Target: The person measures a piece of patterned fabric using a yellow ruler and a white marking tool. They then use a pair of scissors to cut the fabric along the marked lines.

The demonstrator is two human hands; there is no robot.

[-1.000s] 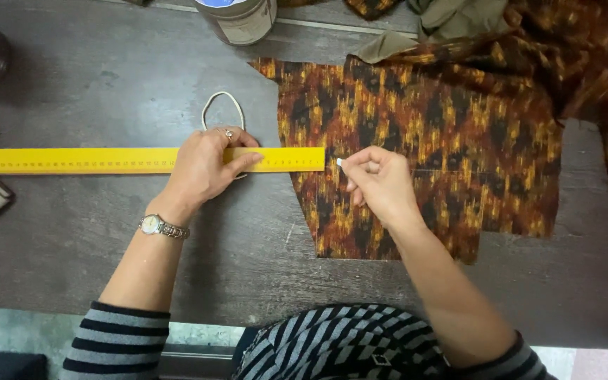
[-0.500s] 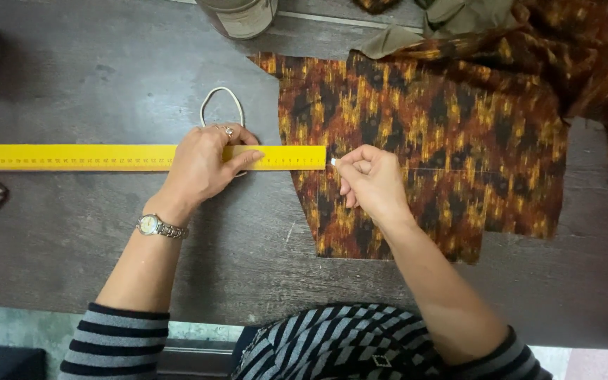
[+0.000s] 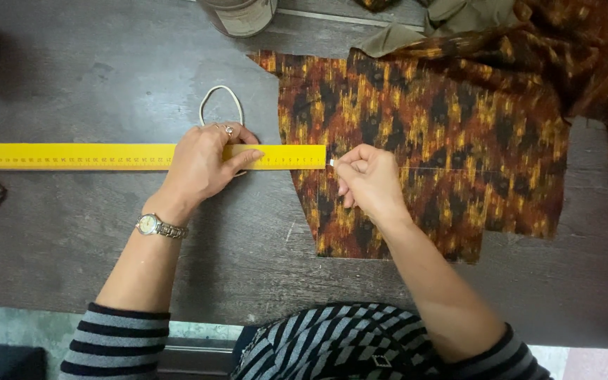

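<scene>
My left hand (image 3: 205,165), fingers spread, presses flat on a long yellow ruler (image 3: 72,156) that runs from the left edge onto a brown and orange patterned cloth piece (image 3: 423,134). My right hand (image 3: 367,181) pinches a small white piece of chalk (image 3: 331,162) at the ruler's right end, resting on the cloth. A faint pale line runs rightward across the cloth from my right hand. A watch sits on my left wrist.
A white cord loop (image 3: 221,105) lies just beyond my left hand on the dark grey table (image 3: 107,70). A round tin (image 3: 241,14) stands at the far edge. More patterned fabric (image 3: 571,42) is heaped at the back right.
My right hand has slid a little to the left, bringing the chalk tip against the ruler's end. The left hand and ruler have stayed put.
</scene>
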